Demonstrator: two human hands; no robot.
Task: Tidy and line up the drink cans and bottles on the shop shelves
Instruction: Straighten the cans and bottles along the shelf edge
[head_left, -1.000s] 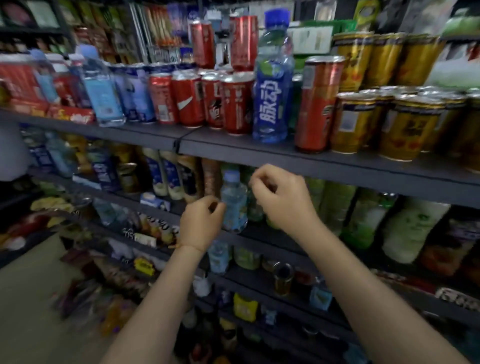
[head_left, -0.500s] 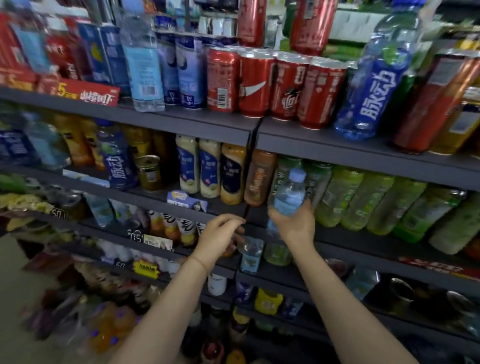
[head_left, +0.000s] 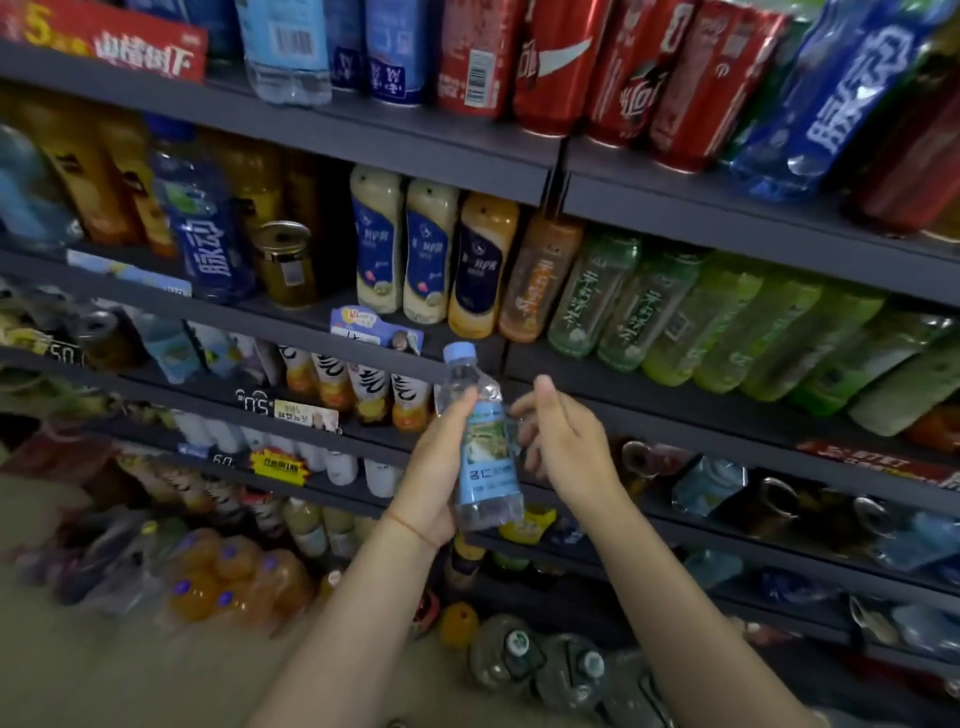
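A red promotional strip (head_left: 111, 44) with yellow and white print lies along the top shelf's left edge; a small blue shelf tag (head_left: 375, 328) juts out below the milk-tea row; a yellow starburst price label (head_left: 279, 466) hangs lower down; beige floor (head_left: 93, 675) spreads beneath.

Dark grey metal shelves (head_left: 675, 208) rise in tiers above a pale beige floor (head_left: 104, 675), dimly lit.

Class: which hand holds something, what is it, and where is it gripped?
The left hand holds the small water bottle round its labelled body; the right hand holds nothing.
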